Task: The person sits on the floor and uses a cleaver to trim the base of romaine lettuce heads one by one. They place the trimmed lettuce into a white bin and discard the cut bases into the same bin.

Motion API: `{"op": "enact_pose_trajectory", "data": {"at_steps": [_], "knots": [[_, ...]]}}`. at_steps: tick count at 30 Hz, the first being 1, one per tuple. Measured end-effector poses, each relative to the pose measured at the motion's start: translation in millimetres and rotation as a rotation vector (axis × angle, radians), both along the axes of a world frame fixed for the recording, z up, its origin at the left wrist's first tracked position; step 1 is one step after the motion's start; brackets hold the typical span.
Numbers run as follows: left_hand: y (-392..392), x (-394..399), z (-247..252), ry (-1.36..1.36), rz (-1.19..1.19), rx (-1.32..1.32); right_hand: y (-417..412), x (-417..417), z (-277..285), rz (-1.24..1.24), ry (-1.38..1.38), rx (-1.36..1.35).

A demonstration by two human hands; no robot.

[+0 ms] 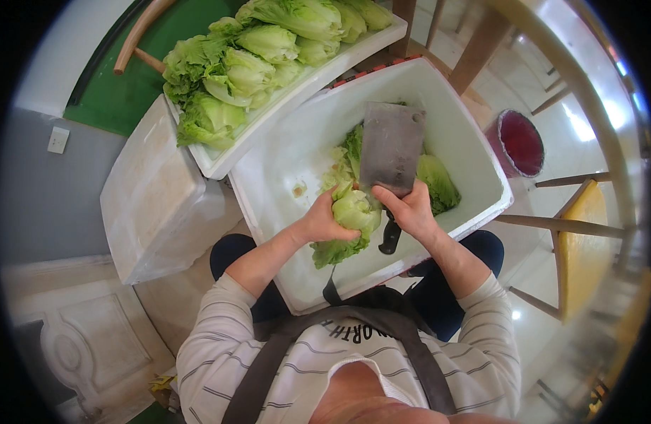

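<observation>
A head of lettuce (354, 212) is gripped in my left hand (325, 214), its leafy end pointing down toward me. My right hand (410, 206) holds a cleaver (393, 146) where the blade meets its black handle (390, 237). The broad blade points away from me, close beside the lettuce. Both hands are over a white foam box (283, 217) in front of my body. Inside it, another lettuce head (436, 183) lies at the right. Cut leaves and trimmings (338, 164) lie beyond my left hand, partly hidden by the blade.
A foam tray (304, 87) piled with several lettuce heads (269, 42) stands beyond the box. Another foam box (150, 191) is at the left, by the grey wall (50, 201). On the right are a red bin (518, 143) and a chair with a yellow seat (585, 252).
</observation>
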State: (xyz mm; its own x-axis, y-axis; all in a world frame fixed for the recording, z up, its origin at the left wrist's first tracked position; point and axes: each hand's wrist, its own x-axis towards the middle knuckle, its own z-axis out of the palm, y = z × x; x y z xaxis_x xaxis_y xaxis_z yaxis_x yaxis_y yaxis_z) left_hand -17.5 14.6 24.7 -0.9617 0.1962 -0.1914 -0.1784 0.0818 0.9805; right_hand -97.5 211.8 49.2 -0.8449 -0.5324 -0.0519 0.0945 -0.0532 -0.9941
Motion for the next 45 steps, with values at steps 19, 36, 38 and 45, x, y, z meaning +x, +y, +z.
{"op": "enact_pose_trajectory", "data": {"at_steps": [19,36,38,45], "knots": [[5.7,1.0,-26.2,-0.198,0.076,0.070,-5.9,11.9,-15.4,0.103,0.722,0.179],[-116.5,-112.3,162.2,0.153,0.660,0.136,22.4,-26.8,-60.7,-0.167,0.187,0.326],[-163.2,-162.0,199.9,0.249,0.770,0.115,21.4,-24.6,-60.9,-0.191,0.185,0.244],[-297.1,-296.0,203.6,-0.056,1.266,-0.923,25.1,-24.3,-48.8,-0.138,0.007,0.184]]}}
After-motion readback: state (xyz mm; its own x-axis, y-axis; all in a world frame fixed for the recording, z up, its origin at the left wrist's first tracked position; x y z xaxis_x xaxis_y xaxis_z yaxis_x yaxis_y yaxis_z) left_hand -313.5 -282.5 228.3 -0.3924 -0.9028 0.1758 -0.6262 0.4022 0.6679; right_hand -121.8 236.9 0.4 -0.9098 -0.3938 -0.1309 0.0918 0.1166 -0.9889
